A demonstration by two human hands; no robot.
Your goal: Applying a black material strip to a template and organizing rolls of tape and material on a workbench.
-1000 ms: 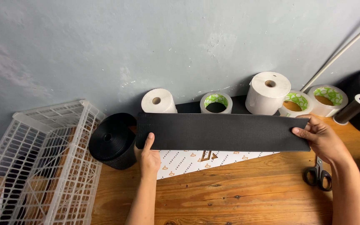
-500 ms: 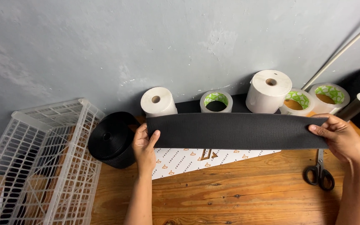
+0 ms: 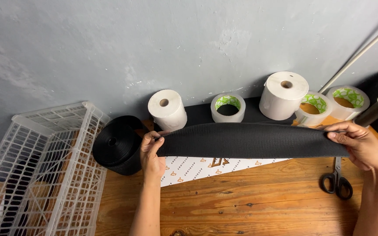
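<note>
A: What do I have in hand right now?

B: A long black fabric strip, stretched level across the worktop. My left hand pinches its end at nine o'clock, fingers folded over the top edge. My right hand closes on the other end at three o'clock. Both grips are clenched on the strip, so it hangs taut and doubled along its length, I judge, rather than sagging.

A: Where does it sit?

B: Just above a white printed sheet lying on the wood, and in front of a row of rolls along the grey wall at twelve o'clock.

A: What crowds it?

B: Behind it stand a white paper roll, a clear tape roll with a green-patterned core, a bigger white roll and two more tape rolls. A black webbing coil lies just beside my left hand. Black scissors lie under my right wrist at four o'clock. A white plastic crate fills the eight o'clock side, well apart from the strip. A dark tube leans near my right hand.
</note>
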